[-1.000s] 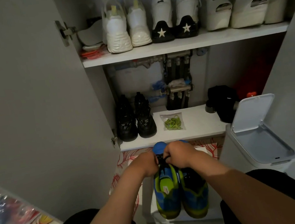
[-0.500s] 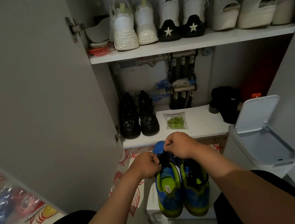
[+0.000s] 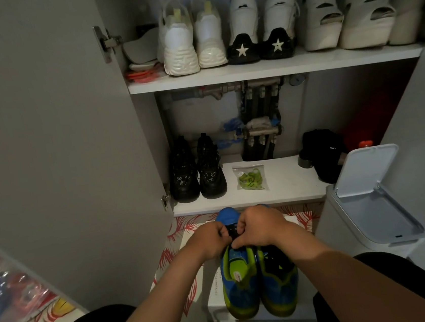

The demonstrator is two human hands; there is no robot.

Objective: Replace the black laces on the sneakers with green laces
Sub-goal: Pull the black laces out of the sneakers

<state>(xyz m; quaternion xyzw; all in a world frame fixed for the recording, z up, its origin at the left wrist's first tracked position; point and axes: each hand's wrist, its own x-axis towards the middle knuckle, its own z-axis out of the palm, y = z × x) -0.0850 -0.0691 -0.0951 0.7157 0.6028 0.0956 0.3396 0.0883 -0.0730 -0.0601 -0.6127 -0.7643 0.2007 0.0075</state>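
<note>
Two blue and lime-green sneakers [image 3: 257, 282] stand side by side on a white box in front of me, toes pointing away. My left hand [image 3: 210, 240] and my right hand [image 3: 258, 228] meet over the left sneaker's front, and both pinch its black lace [image 3: 232, 231] between curled fingers. The right sneaker [image 3: 279, 283] lies untouched, partly under my right forearm. A clear bag of green laces [image 3: 250, 178] lies on the lower cupboard shelf [image 3: 288, 186], beyond my hands.
Black chunky shoes [image 3: 197, 173] stand at the left of the lower shelf, a black cap [image 3: 324, 153] at the right. White shoes fill the upper shelf [image 3: 262, 69]. A white bin with its lid raised [image 3: 369, 196] is at my right, the open cupboard door [image 3: 59, 151] at my left.
My right hand rose a little with the lace half a second ago and has come back down beside my left hand over the left sneaker's front. The sneakers have not moved.
</note>
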